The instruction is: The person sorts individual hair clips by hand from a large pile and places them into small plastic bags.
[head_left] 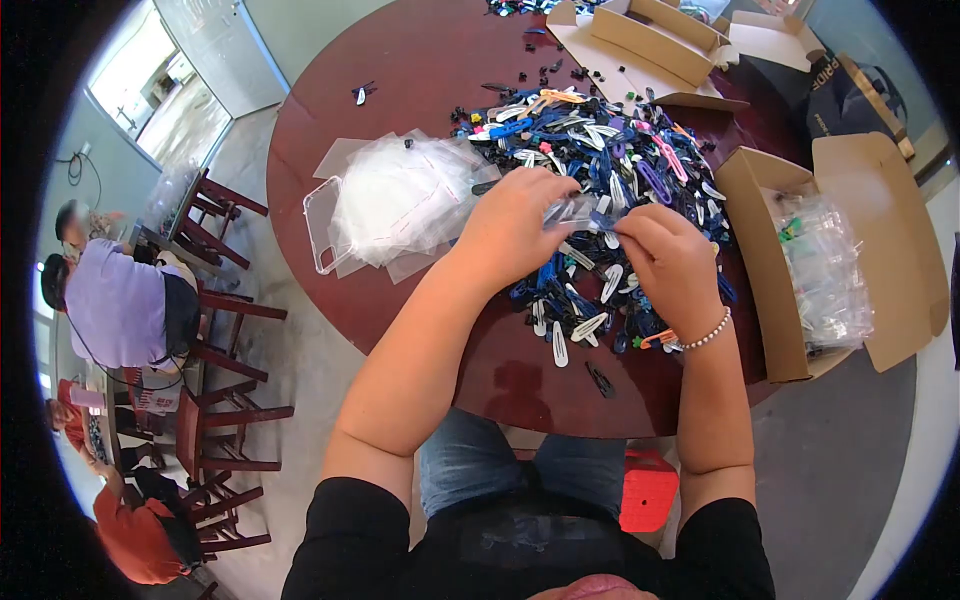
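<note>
My left hand (520, 222) is closed on a small clear plastic bag (572, 213), held over a big heap of hair clips (600, 130). At the bag's right end, my right hand (668, 262) pinches with thumb and forefinger. Something dark blue shows there, but I cannot make out whether it is inside the bag. The clips are white, black, blue, pink and orange. Left of my left hand lies a pile of flat clear bags (400, 200), with a clear phone case (320, 225) at its left edge.
An open cardboard box (765, 270) with filled clear bags (825, 270) stands at the right. More opened cardboard boxes (655, 45) lie at the back. A red stool (648, 490) is under the round table (330, 110). Several people sit at the left near wooden stools (235, 415).
</note>
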### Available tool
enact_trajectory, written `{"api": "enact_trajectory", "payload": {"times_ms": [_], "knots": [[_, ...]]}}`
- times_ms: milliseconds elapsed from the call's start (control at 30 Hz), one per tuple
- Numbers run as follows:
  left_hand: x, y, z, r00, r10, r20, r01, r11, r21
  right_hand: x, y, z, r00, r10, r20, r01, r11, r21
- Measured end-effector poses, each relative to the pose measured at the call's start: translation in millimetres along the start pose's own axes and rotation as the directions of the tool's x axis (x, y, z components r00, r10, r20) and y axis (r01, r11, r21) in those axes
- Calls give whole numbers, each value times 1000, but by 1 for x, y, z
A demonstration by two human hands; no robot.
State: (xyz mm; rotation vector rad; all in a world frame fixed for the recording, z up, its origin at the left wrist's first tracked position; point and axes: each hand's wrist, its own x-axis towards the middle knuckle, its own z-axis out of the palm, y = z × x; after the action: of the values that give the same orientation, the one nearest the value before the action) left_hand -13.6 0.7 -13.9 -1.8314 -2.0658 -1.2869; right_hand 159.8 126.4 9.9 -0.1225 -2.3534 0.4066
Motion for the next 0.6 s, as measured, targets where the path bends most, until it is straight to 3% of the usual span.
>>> {"api": "enact_trajectory", "payload": {"times_ms": [67, 200, 300, 400, 433, 467, 533, 600], "knots": [[-1, 6, -1, 999, 25, 28, -25, 1000, -7, 1, -9, -3, 999, -35, 26, 38, 991, -126], [-1, 11, 0, 994, 21, 103, -15, 998, -59, 3, -18, -7, 997, -61, 46, 67, 988, -141], [-1, 7, 2, 995, 65, 76, -60, 997, -56, 3, -22, -7, 990, -85, 111, 101, 983, -151], [-1, 5, 3, 995, 87, 56, -84, 995, -61, 2, -20, -2, 989, -93, 111, 106, 988, -114], [0, 5, 3, 995, 86, 55, -83, 995, -60, 2, -19, 0, 996, -82, 42, 81, 996, 39], [1, 5, 1, 996, 42, 73, -33, 993, -117, 2, -19, 1, 998, -60, -23, 63, 979, 194], [2, 7, -1, 996, -3, 92, 19, 985, -171, 4, -15, -3, 996, -23, -85, 38, 985, 171], [3, 10, -3, 982, -181, 49, 187, 934, -304, 3, -13, -5, 989, 13, -150, 10, 989, 149]]}}
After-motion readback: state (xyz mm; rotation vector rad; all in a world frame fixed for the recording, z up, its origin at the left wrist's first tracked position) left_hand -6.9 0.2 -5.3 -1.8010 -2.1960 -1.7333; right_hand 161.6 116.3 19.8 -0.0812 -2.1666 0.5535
